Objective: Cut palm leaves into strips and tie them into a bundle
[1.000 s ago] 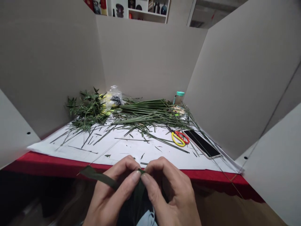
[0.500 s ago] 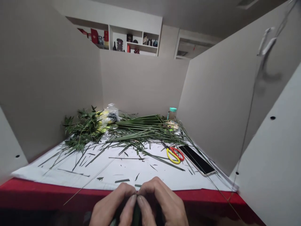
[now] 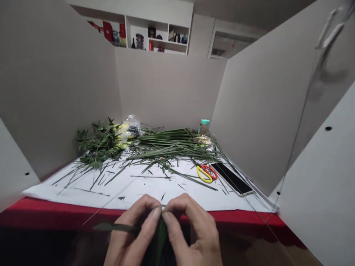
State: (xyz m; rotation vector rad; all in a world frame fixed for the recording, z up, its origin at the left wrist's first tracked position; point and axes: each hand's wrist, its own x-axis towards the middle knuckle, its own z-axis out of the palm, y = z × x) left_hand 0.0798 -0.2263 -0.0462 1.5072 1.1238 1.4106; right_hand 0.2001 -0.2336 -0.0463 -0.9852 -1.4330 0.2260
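At the near edge of the table, my left hand (image 3: 135, 231) and my right hand (image 3: 192, 229) meet, thumbs and forefingers pinched close together. Between them they grip green leaf strips (image 3: 160, 238), which hang down below the fingertips. Another strip end (image 3: 116, 226) sticks out leftward across the left hand. How the strips are folded at the pinch is hidden by the fingers. Beyond the hands, small leaf scraps (image 3: 163, 196) lie on the white cloth (image 3: 111, 201).
Long green leaves (image 3: 166, 139) are heaped at the back, beside leafy stems (image 3: 101, 142) and a clear plastic bag (image 3: 132, 125). Scissors (image 3: 205, 173) and a phone (image 3: 231, 178) lie at right. A teal-lidded jar (image 3: 204, 126) stands behind. Grey panels (image 3: 172, 85) enclose the table.
Both hands appear slightly higher in view, and more of the leaf strips shows below the fingers. A strip end now juts out on the left. The camera view has tilted a little downward.
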